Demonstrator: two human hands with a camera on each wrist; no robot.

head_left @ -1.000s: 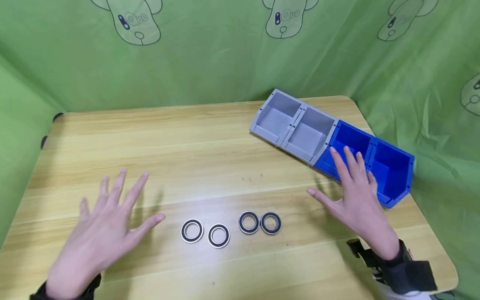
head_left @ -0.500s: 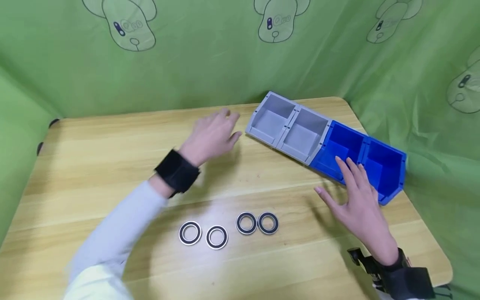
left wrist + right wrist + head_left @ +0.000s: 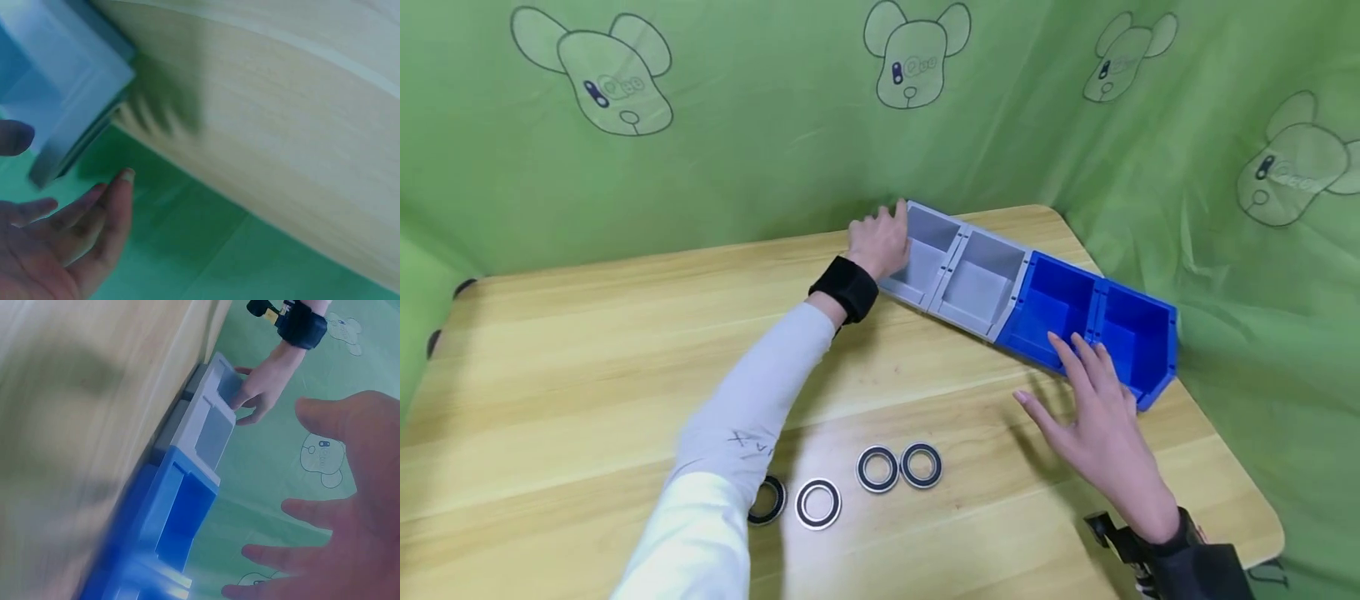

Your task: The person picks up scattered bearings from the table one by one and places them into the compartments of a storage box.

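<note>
My left hand [image 3: 880,243] is at the outer end of the left grey bin [image 3: 934,227], part of a joined row. In the left wrist view, my thumb [image 3: 14,137] is over the bin's inner side. The slightly bent fingers [image 3: 119,200] are beyond its end wall, with a gap between. My right hand [image 3: 1105,425] hovers with spread fingers, holding nothing, in front of the two blue bins [image 3: 1060,282]. Nearer me lie several black-and-silver ball bearings [image 3: 921,483]; my left sleeve partly covers the leftmost bearing [image 3: 782,500].
The second grey bin [image 3: 973,300] stands between the left grey one and the blue pair. Green cloth [image 3: 760,167] with printed bear heads hangs behind the wooden table [image 3: 587,375] and at its sides. Black bands [image 3: 850,287] are on both wrists.
My left hand has moved from the left front of the table, far and right, to the grey bin's end. The right hand stays nearly in place. The head view has shifted.
</note>
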